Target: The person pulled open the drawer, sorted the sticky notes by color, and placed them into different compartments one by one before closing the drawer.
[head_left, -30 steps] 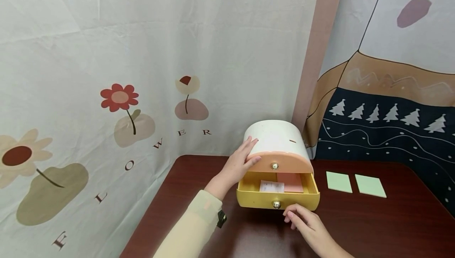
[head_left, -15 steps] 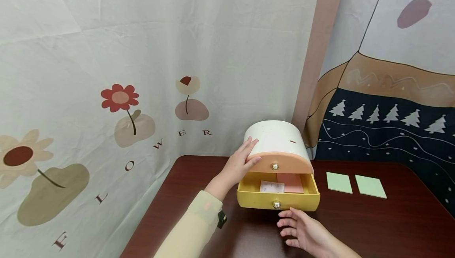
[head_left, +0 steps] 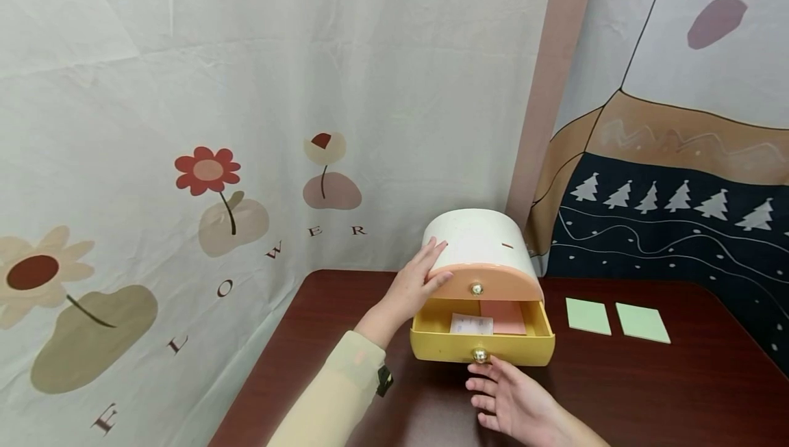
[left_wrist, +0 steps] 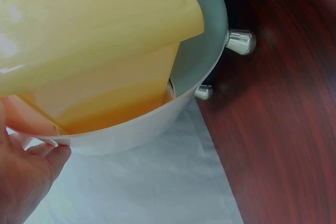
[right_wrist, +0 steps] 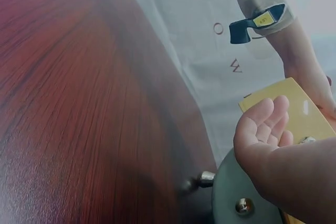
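A small drawer box with a rounded white top (head_left: 477, 236) stands on the table in the head view. Its peach upper drawer (head_left: 508, 285) is closed, and its yellow lower drawer (head_left: 440, 346) is pulled out. A pink paper (head_left: 505, 317) and a white printed slip (head_left: 471, 324) lie inside the yellow one. My left hand (head_left: 403, 291) rests on the box's left side, fingers spread along the white top. Right below the lower drawer's silvery knob (head_left: 479, 356) is my right hand (head_left: 520, 399), palm turned left, fingers loosely bent, thumb and index fingertips close to the knob.
Two pale green square note pads (head_left: 588, 315) lie on the dark red wooden table (head_left: 641, 392), to the right of the box. A printed cloth (head_left: 394, 91) hangs behind the table and along its left side. Small metallic feet (left_wrist: 241, 42) show on the box's underside.
My right hand, earlier loosely curled at the drawer's lower right, has opened its fingers, turned its palm and moved left to the knob. The left hand and both drawers have stayed put.
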Available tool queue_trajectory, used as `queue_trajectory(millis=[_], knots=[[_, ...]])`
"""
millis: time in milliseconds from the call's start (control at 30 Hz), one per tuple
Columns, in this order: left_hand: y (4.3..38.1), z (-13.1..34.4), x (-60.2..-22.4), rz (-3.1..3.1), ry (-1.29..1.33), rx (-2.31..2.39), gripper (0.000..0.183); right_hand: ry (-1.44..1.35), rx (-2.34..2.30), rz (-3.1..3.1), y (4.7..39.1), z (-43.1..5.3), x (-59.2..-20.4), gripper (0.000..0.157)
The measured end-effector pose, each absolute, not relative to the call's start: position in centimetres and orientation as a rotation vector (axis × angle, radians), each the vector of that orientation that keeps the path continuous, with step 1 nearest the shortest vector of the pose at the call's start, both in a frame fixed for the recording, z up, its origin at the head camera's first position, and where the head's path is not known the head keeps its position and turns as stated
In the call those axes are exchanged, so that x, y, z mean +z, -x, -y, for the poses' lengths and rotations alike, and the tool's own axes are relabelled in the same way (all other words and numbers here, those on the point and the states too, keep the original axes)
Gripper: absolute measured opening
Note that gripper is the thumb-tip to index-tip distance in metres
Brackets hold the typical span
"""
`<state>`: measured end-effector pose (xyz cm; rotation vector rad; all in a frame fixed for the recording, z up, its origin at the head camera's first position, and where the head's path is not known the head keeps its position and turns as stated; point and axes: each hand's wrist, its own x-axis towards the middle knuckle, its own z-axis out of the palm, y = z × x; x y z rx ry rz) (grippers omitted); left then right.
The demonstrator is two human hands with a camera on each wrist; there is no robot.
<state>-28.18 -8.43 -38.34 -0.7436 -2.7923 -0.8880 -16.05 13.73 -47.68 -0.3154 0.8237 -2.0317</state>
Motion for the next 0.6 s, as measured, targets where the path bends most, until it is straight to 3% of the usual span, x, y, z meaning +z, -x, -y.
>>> queue_trajectory(millis=[600], knots=[[28.18, 8.42, -38.31, 2.793, 0.746, -0.883, 0.065, 0.249, -2.107, -0.902, 16.24, -12.87, -46.91, 0.040]])
